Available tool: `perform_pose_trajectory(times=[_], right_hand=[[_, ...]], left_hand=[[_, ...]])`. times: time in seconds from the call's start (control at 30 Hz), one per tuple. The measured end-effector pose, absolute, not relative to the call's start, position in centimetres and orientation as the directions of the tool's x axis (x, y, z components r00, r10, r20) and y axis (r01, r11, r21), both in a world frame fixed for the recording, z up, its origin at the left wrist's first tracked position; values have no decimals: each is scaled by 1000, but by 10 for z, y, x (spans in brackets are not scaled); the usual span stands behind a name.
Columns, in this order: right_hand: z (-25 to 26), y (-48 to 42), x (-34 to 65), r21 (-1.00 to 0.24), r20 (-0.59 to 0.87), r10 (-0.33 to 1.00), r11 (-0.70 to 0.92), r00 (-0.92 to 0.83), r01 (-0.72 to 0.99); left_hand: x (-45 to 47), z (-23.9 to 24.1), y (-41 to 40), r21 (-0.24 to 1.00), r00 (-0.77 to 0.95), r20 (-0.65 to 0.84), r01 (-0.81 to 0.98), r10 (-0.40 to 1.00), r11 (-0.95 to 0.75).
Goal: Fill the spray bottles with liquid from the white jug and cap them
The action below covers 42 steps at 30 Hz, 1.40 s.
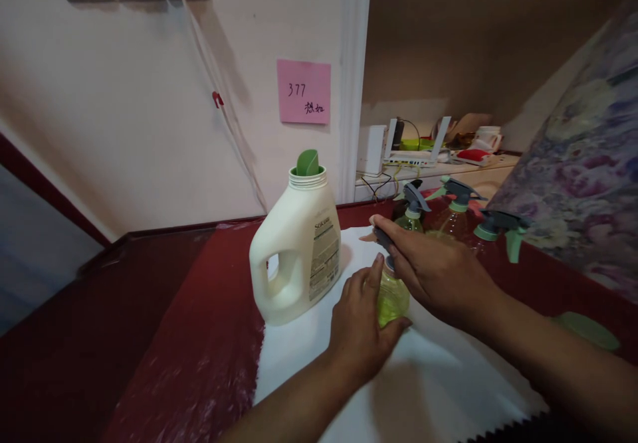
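My left hand [359, 323] is wrapped round the lower part of a clear spray bottle [393, 300] with yellow-green liquid in it. Over its top, my right hand [433, 267] grips the dark grey spray head [383, 238]. The bottle stands on a white sheet [299, 363]. Just left of my hands is a large cream detergent jug [292, 244] with a handle. Its mouth is uncapped and shows a green pouring spout [308, 163].
Behind my right hand stand more spray bottles [456, 204], and a loose-looking spray head [503, 224] shows at right. A pale green lid-like disc [587, 330] lies beyond my right forearm. A white router [411, 154] sits on the shelf. A floral curtain [578, 131] hangs at right.
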State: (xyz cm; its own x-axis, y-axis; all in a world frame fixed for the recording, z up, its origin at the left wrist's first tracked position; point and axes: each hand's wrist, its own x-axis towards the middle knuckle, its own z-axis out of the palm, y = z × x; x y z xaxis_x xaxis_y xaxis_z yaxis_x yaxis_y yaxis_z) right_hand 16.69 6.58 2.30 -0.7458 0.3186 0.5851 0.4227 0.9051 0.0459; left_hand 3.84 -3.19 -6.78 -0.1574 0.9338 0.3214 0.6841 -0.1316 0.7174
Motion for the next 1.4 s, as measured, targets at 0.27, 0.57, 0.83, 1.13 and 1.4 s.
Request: perform_pose_trajectory(times=[0.27,0.57,0.83,1.13,1.4], right_hand=[[13,78,172,209,709,123,904,-694,374],[13,78,175,237,709,91,903,-699,358],[13,78,175,235,703,75,914,-707,331],[9,81,175,205,695,94,925,-713,321],[12,80,170,180,693,112,930,-712,321]], left_hand=[[39,-59,-33,721,-147,286,683,947,-112],[48,-27,-20,835,-363,391,527,846,-160],[59,-28,-8,883,-449,397,425,800,-200],[35,-29,-6,939,-178,334,155,926,-308],[57,-37,0,952,-474,298,82,828,-295]])
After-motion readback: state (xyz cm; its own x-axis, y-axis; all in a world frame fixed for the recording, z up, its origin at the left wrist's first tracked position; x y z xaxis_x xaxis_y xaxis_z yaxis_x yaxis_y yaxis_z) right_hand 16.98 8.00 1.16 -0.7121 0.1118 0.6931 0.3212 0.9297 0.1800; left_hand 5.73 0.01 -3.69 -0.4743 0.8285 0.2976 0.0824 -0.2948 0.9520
